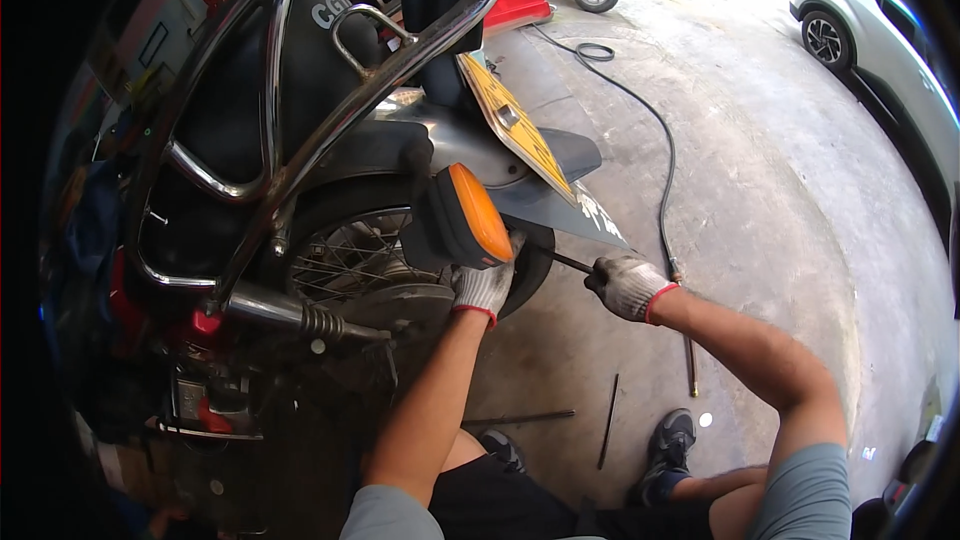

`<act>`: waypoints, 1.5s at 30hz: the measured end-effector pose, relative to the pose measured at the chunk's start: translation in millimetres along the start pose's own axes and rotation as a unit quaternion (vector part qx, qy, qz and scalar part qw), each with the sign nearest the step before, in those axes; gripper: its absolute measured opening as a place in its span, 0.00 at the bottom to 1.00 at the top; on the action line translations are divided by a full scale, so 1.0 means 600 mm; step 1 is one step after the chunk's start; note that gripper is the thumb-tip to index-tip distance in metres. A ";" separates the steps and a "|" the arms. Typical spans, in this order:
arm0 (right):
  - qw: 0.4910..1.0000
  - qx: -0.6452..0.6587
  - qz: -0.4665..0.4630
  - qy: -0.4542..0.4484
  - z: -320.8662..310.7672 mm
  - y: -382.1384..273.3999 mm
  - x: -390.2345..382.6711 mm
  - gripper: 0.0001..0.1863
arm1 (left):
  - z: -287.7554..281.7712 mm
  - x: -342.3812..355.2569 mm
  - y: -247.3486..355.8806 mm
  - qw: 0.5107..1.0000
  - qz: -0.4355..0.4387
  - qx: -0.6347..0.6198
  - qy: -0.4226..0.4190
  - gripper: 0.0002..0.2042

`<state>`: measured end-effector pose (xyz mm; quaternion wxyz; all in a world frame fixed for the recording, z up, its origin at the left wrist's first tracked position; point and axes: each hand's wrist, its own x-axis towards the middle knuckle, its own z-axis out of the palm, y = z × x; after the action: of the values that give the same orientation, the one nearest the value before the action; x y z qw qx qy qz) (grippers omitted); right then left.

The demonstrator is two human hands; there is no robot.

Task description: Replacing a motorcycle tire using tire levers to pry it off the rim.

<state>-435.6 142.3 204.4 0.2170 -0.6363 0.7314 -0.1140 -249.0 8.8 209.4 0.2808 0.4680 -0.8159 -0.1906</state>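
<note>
an orange lamp (480, 217) partly hides the left hand (484, 287), grip unclear; right hand (629, 286) clamps a rod (567, 261), hose (669, 155) beyond.

The tubular rack (385, 78) is glossy metal, the orange lamp (480, 215) smooth plastic.

It's a head-worn wide fisheye tipped down and forward, pretty close over the white-knit-gloved left hand (483, 287) and right hand (626, 286), with the black-tyred spoked metal wheel (352, 258) near left and a shiny white car (885, 35) far right.
</note>
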 end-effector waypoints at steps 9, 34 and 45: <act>0.999 0.006 0.015 0.033 -0.011 -0.007 0.000 0.19 | -0.020 0.008 -0.078 0.989 0.063 0.128 0.046 0.28; 0.942 0.320 -0.037 0.098 0.145 0.009 0.076 0.19 | 0.053 0.154 -0.193 0.749 0.003 -0.638 0.178 0.16; 0.510 0.841 0.142 0.109 0.401 -0.159 0.177 0.13 | 0.043 0.157 -0.261 0.955 0.000 -0.198 0.222 0.27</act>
<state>-250.7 48.8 16.6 0.5828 -0.0260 0.3913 -0.7117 -201.0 -148.6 126.1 0.5419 0.4335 -0.6791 -0.2393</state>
